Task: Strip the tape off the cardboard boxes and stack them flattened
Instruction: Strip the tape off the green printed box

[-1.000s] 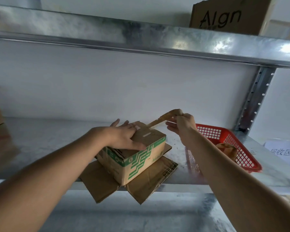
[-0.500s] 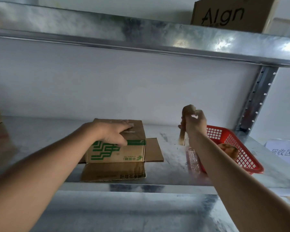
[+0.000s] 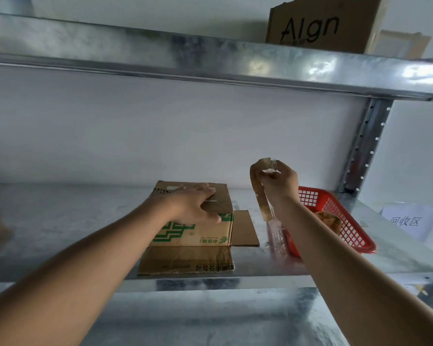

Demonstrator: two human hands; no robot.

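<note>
A small brown cardboard box point(image 3: 205, 236) with green print stands on the metal shelf point(image 3: 60, 221), its lower flaps splayed flat toward me and to the right. My left hand point(image 3: 194, 206) rests on the box's top, fingers spread and thumb down over the front edge. My right hand point(image 3: 279, 179) is raised to the right of the box and pinches a strip of brown tape point(image 3: 261, 196), which hangs free of the box.
A red plastic basket point(image 3: 345, 221) with crumpled brown tape inside sits right of the box, beside the shelf upright point(image 3: 365, 151). A white paper label point(image 3: 408, 221) lies further right. Another box point(image 3: 320, 23) stands on the upper shelf; cardboard shows at the far left edge.
The tape strip came off the box top and my right hand lifted it up and to the right. The box was set from tilted to flat on the shelf.
</note>
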